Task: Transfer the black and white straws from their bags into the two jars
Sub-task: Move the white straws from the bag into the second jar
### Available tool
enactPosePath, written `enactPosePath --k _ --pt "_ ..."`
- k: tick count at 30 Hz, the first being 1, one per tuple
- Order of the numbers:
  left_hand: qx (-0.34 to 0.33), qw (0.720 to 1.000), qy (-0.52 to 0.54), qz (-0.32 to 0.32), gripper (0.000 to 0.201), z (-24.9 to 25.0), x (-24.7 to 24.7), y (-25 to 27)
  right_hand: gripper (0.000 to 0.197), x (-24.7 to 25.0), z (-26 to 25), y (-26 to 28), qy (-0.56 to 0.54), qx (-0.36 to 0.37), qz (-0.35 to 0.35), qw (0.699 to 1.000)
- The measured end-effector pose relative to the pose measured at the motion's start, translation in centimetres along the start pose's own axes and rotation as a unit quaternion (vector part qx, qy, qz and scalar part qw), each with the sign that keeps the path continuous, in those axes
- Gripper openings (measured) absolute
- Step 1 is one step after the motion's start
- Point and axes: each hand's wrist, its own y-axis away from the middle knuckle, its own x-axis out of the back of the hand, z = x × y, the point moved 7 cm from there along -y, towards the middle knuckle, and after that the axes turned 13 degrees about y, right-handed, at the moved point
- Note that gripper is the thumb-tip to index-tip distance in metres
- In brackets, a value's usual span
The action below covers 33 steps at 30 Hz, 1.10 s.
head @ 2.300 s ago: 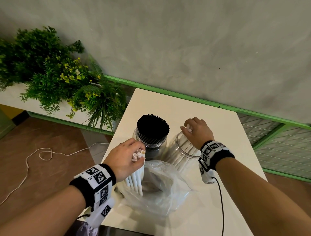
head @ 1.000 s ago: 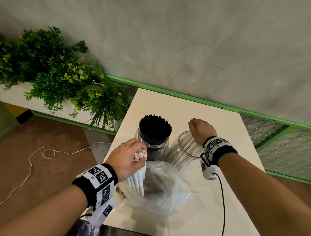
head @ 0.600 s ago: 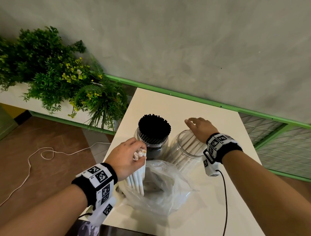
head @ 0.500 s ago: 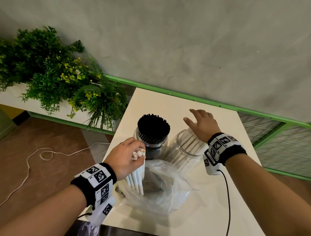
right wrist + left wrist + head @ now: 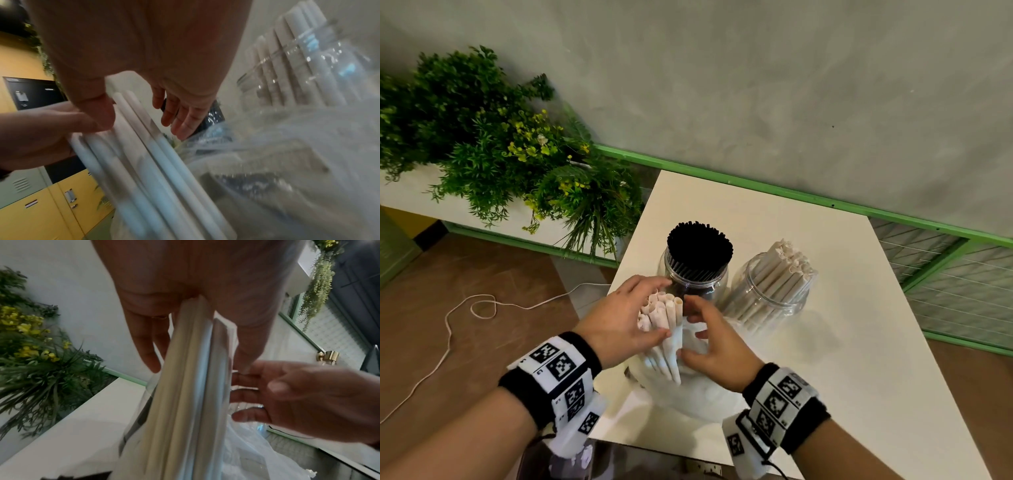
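My left hand [image 5: 650,308] grips a bundle of white straws [image 5: 666,329], whose lower ends stand in a clear plastic bag [image 5: 688,401] at the table's near edge. The right hand [image 5: 688,329] is open beside the bundle, thumb and spread fingers on either side of it without closing. In the right wrist view the white straws [image 5: 144,146] run between its thumb and fingers [image 5: 180,123]. Behind the hands stands a jar packed with black straws [image 5: 699,246]. To its right a clear jar [image 5: 787,305] holds white straws [image 5: 787,263] leaning to the right.
The white table [image 5: 842,342] has a bare stretch on its right half. A planter of green plants [image 5: 500,154] stands left of the table, against the wall. A white cable [image 5: 465,308] lies on the brown floor. A green wire fence [image 5: 962,291] runs along the right.
My right hand has left the mouth of the white-straw jar and come back beside the bundle. The left hand still grips the straws over the bag.
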Motion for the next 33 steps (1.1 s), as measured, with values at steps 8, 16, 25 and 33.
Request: enactPosePath --k 8,16,25,33 --pt "-0.006 0.99 0.104 0.098 0.044 -1.0 -0.1 0.8 0.039 -1.5 -0.5 -1.3 -0.04 -0.006 0.057 0.998" --pt "-0.001 0.987 0.124 0.104 0.03 -0.6 -0.1 1.1 0.039 -1.0 -0.7 -1.6 -0.084 -0.015 0.047 0.995" --pt "-0.041 0.988 0.103 0.104 0.013 0.0 -0.4 0.9 0.04 0.2 -1.8 -0.6 -0.071 -0.01 0.174 0.982" --pt "-0.057 0.991 0.079 0.089 0.015 0.1 -0.7 0.5 0.064 1.4 -2.4 1.1 0.0 0.025 0.274 0.962"
